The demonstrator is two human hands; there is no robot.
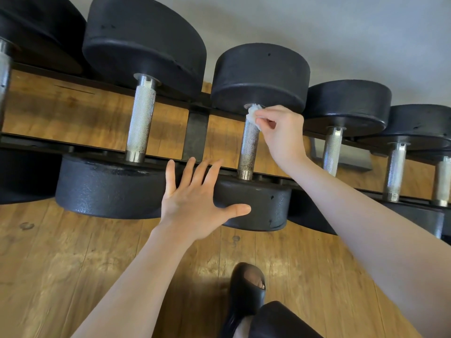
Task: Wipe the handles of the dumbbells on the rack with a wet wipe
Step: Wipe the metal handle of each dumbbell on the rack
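The right hand (280,132) pinched the wet wipe (252,114) against the far end of the middle dumbbell's handle (249,147) while the left hand (192,198) lay open on its near weight (258,206), so a stroke down the handle seemed next.

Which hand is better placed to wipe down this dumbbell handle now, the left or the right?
The right hand: it already pinches the wet wipe against the top of the handle. The left hand is spread open on the dumbbell's near head, steadying it.
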